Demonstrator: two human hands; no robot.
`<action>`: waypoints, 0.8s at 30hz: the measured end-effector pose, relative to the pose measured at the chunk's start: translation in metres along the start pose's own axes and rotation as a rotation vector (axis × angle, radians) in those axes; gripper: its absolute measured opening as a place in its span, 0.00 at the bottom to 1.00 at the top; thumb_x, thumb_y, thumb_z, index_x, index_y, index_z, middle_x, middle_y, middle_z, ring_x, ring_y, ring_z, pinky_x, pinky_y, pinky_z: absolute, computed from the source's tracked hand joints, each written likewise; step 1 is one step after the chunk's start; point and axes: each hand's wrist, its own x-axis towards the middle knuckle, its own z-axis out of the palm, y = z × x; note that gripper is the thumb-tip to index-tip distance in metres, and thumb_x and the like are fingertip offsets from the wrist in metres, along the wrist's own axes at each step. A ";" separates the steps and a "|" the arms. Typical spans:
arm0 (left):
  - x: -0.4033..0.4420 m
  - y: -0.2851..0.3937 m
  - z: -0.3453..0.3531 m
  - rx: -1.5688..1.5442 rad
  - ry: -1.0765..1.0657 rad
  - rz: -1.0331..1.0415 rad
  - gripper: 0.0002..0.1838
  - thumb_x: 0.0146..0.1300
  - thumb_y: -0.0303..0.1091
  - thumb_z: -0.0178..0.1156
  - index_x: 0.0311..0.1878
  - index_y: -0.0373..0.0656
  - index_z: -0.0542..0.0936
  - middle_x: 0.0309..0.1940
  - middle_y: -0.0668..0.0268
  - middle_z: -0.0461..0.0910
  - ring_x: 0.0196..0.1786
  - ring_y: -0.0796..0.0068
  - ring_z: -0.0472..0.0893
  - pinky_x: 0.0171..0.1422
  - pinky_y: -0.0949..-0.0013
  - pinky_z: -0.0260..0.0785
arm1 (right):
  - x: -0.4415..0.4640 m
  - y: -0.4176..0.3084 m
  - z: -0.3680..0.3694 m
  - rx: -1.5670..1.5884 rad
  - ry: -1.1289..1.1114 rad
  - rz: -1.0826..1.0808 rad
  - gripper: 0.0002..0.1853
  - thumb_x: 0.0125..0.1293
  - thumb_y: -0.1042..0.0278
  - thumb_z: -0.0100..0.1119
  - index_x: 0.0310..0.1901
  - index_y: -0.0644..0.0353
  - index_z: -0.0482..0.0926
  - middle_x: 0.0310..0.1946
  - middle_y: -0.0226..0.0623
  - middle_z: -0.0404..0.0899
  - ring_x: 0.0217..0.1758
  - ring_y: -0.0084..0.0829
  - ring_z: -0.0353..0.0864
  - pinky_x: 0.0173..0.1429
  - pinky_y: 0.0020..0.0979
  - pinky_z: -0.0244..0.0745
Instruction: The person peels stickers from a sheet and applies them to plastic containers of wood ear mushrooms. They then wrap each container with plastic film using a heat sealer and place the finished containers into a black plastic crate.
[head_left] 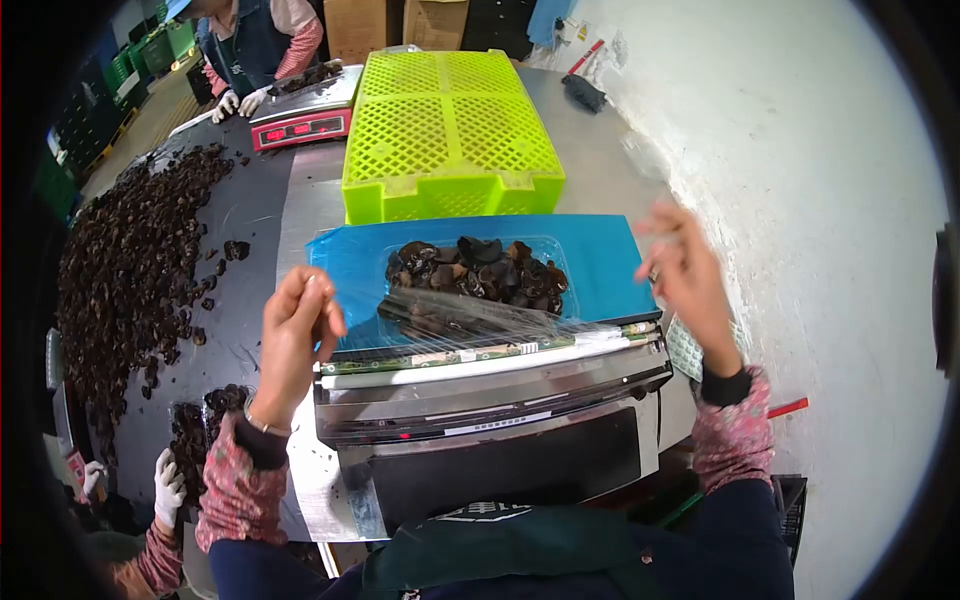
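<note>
My left hand [298,325] is closed in a pinch on the edge of clear plastic film [455,312], left of a clear plastic tray [556,250]. The film runs up from the roll at the front of a wrapping machine [490,400] and covers the near part of the tray. Dark wood ear mushrooms [485,265] fill the tray, which rests on a blue board [605,265]. Beyond the board's right edge, my right hand [688,275] is raised, slightly blurred, its fingers apart with nothing visible in them.
An upturned yellow-green crate [455,130] stands behind the board. A scale [300,125] holds more mushrooms; a co-worker's gloved hands [238,104] are beside it. Loose mushrooms [140,260] cover the left table. Another person's gloved hand [168,488] is at lower left. A white wall [780,150] bounds the right.
</note>
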 end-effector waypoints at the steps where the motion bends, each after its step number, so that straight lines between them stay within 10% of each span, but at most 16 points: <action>1: -0.005 -0.003 -0.006 0.015 -0.009 0.031 0.10 0.76 0.35 0.43 0.38 0.46 0.70 0.17 0.71 0.73 0.12 0.89 0.59 0.15 0.83 0.47 | -0.013 0.013 0.004 -0.196 -0.148 0.048 0.16 0.68 0.76 0.48 0.57 0.61 0.69 0.39 0.39 0.81 0.28 0.24 0.79 0.30 0.26 0.73; 5: -0.031 0.002 -0.013 0.103 -0.064 0.099 0.11 0.77 0.36 0.43 0.39 0.44 0.71 0.20 0.67 0.77 0.11 0.89 0.61 0.15 0.83 0.50 | -0.053 0.038 0.025 -0.340 -0.216 -0.177 0.09 0.63 0.65 0.60 0.32 0.63 0.78 0.28 0.40 0.79 0.26 0.37 0.80 0.30 0.32 0.72; 14: -0.046 0.010 0.001 0.093 -0.040 0.099 0.12 0.76 0.35 0.43 0.39 0.43 0.73 0.19 0.66 0.78 0.12 0.88 0.63 0.17 0.83 0.51 | -0.070 0.025 0.086 -0.697 -0.132 -0.362 0.15 0.58 0.58 0.66 0.28 0.59 0.73 0.22 0.35 0.73 0.21 0.37 0.77 0.23 0.33 0.68; 24: -0.069 0.009 -0.007 0.099 -0.061 0.124 0.12 0.77 0.38 0.43 0.40 0.44 0.73 0.20 0.68 0.77 0.11 0.90 0.62 0.14 0.84 0.50 | -0.082 0.037 0.047 -0.818 0.091 -0.407 0.08 0.58 0.71 0.57 0.25 0.57 0.69 0.21 0.35 0.71 0.19 0.37 0.75 0.23 0.36 0.69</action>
